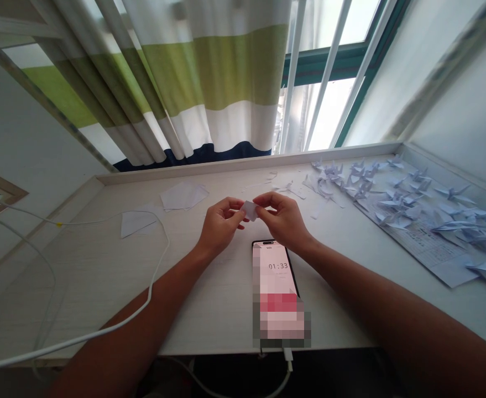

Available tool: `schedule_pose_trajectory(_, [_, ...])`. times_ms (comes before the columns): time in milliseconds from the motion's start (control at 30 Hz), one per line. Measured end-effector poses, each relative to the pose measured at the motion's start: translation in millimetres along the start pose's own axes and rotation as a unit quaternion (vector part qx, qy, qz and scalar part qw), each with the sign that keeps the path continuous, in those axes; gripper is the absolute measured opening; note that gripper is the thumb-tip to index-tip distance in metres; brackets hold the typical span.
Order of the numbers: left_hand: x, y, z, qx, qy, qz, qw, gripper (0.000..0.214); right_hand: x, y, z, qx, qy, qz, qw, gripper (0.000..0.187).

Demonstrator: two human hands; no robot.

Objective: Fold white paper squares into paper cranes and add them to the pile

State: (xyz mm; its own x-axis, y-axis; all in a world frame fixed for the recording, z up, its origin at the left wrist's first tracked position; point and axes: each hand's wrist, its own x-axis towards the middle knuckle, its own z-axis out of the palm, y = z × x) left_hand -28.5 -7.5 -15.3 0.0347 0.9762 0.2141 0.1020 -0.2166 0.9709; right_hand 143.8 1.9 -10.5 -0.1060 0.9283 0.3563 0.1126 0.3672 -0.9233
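Observation:
Between my two hands, above the white desk, is a small folded piece of white paper (250, 210). My left hand (221, 222) pinches its left edge between thumb and fingers. On the opposite side, the thumb and fingers of my right hand (283, 216) grip the right edge. The paper looks roughly diamond-shaped; its finer folds are too small to make out. Just below my hands lies a phone (279, 276) showing 01:33, its lower part blurred out.
Many folded paper cranes (408, 193) cover the right side, some on a printed sheet (437, 254). Paper scraps (321, 188) lie beyond my right hand. Paper sheets (183, 194) lie at left, near a white cable (160, 276) crossing over my left forearm. A raised rim (243, 164) edges the desk's back.

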Motion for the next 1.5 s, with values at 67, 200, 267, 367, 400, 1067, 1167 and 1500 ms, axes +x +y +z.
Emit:
schedule_pose_trajectory(67, [-1,1,-0.9,0.015,0.002,0.024,1.000,0.020,0,-2,-1,0.003,-0.007,-0.002,1.000,0.010])
schedule_pose_trajectory(200, [-2,4,-1.4,-0.003,-0.016,0.047,0.999,0.021,0,-9,-5,0.001,-0.058,-0.038,0.998,0.012])
schedule_pose_trajectory(267, [-2,5,-2.0,-0.009,-0.021,0.043,0.999,0.019,0,-10,-7,-0.012,-0.084,-0.059,0.995,0.009])
schedule_pose_trajectory(367, [-2,5,-3.0,-0.011,-0.032,0.032,0.999,0.018,1,-7,-10,-0.037,-0.103,-0.064,0.992,0.006])
schedule_pose_trajectory(400, [-2,5,-3.2,-0.010,-0.034,0.029,0.999,0.018,1,-6,-10,-0.047,-0.104,-0.065,0.991,0.006])
schedule_pose_trajectory(1067, [2,0,-12.3,0.128,-0.068,0.103,0.984,0.013,5,0,-14,-0.138,-0.090,-0.124,0.979,0.017])
schedule_pose_trajectory(1167, [2,1,-12.7,0.168,-0.051,0.125,0.977,0.014,5,0,-13,-0.130,-0.076,-0.095,0.984,0.014])
schedule_pose_trajectory(1500, [0,1,-1.9,-0.018,-0.081,0.030,0.996,0.025,3,-6,-7,-0.030,-0.057,-0.060,0.996,0.009])
